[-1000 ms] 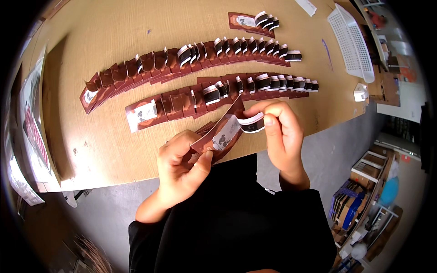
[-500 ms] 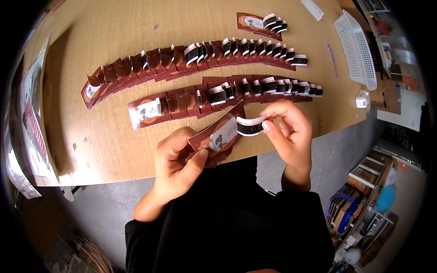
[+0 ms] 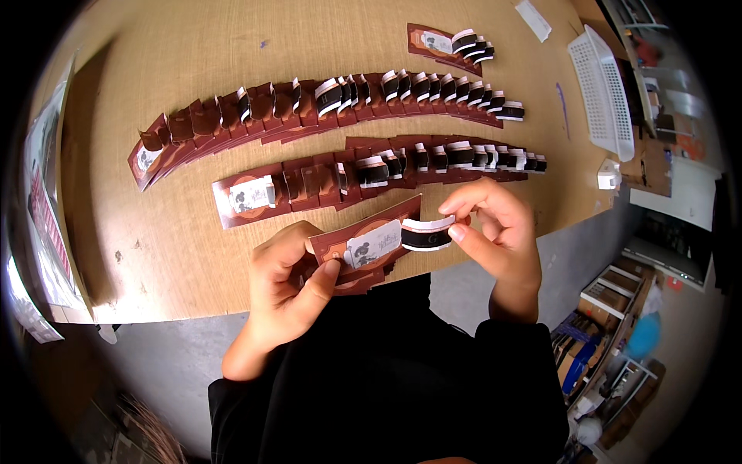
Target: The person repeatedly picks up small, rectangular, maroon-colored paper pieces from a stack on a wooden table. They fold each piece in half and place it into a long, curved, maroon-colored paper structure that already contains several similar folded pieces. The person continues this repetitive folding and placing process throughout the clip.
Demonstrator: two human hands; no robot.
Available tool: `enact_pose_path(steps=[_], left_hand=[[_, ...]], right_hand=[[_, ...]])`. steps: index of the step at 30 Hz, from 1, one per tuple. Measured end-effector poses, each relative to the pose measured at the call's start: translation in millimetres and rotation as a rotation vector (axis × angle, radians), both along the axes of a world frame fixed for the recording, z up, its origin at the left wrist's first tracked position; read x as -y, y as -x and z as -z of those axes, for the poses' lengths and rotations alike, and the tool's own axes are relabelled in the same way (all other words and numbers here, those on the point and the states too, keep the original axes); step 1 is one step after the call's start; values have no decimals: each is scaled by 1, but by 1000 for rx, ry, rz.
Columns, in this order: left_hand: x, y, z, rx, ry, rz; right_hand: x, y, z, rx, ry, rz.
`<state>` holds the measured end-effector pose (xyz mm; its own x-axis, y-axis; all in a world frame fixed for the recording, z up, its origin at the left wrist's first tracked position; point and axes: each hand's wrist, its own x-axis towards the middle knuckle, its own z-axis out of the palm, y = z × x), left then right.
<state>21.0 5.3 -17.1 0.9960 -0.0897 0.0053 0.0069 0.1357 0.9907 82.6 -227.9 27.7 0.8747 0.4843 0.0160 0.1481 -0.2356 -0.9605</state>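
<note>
My left hand [image 3: 290,282] grips a small stack of dark red printed cards [image 3: 371,246] by its left end, thumb on top. The top card has a pale panel with a grey drawing. From its right end sticks out a curved black strip with white edges [image 3: 427,233]. Thumb and forefinger of my right hand [image 3: 495,232] pinch the strip's free right end. The strip's left end meets the card; how it is fastened cannot be made out. Just beyond my hands lies a row of overlapping red cards [image 3: 267,203], many with similar black strips standing up.
A longer curved row of such cards [image 3: 232,124] lies farther back on the wooden table [image 3: 193,46], and a short group [image 3: 433,42] at the far right. A white plastic basket [image 3: 603,93], a small white object [image 3: 609,175] and clear plastic packaging [image 3: 50,193] sit near the table's sides.
The held cards have turned closer to level, and the black strip lies flatter. My right hand has shifted slightly right and down, still pinching the strip's end.
</note>
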Motion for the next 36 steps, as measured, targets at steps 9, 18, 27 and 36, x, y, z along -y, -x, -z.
enact_pose_path(steps=[9,18,27,36], left_hand=[[-9,4,-6,-114,88,19],[-28,24,1,54,-143,-25],[-55,40,-1,-151,64,-208],[-96,17,7,-214,-16,-497]], right_hand=[[-11,8,0,-72,1,-187],[-34,18,6,-116,1,-281],[-57,24,15,-118,-24,-206],[-64,21,20,-54,-14,-256]])
